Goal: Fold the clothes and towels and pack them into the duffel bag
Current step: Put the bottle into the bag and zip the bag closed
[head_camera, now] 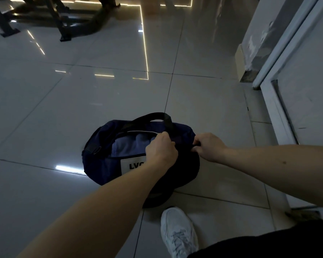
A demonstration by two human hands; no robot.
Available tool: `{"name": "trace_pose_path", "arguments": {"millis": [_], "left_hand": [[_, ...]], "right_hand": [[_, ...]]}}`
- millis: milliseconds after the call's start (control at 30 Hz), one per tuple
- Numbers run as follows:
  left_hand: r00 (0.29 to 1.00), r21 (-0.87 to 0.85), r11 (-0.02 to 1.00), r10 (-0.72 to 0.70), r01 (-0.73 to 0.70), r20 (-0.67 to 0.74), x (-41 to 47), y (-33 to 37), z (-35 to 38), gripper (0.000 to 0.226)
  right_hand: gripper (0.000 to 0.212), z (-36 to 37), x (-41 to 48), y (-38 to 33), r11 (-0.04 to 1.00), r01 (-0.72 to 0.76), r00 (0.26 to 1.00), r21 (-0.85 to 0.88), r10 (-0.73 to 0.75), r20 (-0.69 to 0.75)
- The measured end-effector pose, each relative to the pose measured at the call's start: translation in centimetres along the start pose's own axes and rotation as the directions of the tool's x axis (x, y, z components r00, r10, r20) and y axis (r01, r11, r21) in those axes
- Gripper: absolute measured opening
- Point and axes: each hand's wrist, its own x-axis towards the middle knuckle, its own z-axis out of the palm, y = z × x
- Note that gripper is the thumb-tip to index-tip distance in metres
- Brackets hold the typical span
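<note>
A dark navy duffel bag (pixel 101 164) lies on the tiled floor in front of me, with a white label on its near side and a black handle arching over its far side. Its top zip opening gapes on the left and shows blue fabric (pixel 127 146) inside. My left hand (pixel 161 148) pinches the bag at the right end of that opening, its fingers curled. My right hand (pixel 210 146) grips a small black tab or strap at the bag's right end.
A white sneaker (pixel 177 231) stands on the floor just behind the bag. A white door and its frame (pixel 280 101) run along the right. Dark metal furniture legs (pixel 62 21) stand at the far left. Glossy tiles surround the bag.
</note>
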Motion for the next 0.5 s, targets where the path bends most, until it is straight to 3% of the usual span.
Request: {"name": "trace_pose_path", "arguments": {"millis": [100,133,200,300,500], "left_hand": [[0.998,-0.032,0.998,-0.054,0.053,-0.018,-0.1,-1.6,-0.7,0.013],[0.998,-0.034,0.998,-0.058,0.057,-0.025,-0.2,-2.0,-0.9,0.014],[0.998,-0.025,0.998,-0.06,0.059,-0.033,-0.2,-2.1,-1.3,0.015],[0.999,-0.038,0.999,-0.04,0.038,-0.03,-0.3,-1.9,-1.4,0.018],[1.0,0.023,1.0,-0.013,0.013,-0.023,-0.6,-1.9,-1.5,0.012]], "right_hand": [[0.014,-0.4,0.0,-0.5,0.995,-0.005,0.999,-0.104,0.01,0.047],[0.011,-0.5,-0.1,-1.0,0.986,0.049,0.999,-0.161,-0.05,-0.001],[0.028,-0.4,-0.5,-2.0,0.951,0.203,0.967,-0.234,-0.232,-0.107],[0.04,0.4,-0.9,-3.7,0.885,0.378,0.909,-0.271,-0.411,-0.076],[0.016,0.1,-0.2,-5.1,0.914,0.287,0.953,-0.285,-0.304,-0.014]]}}
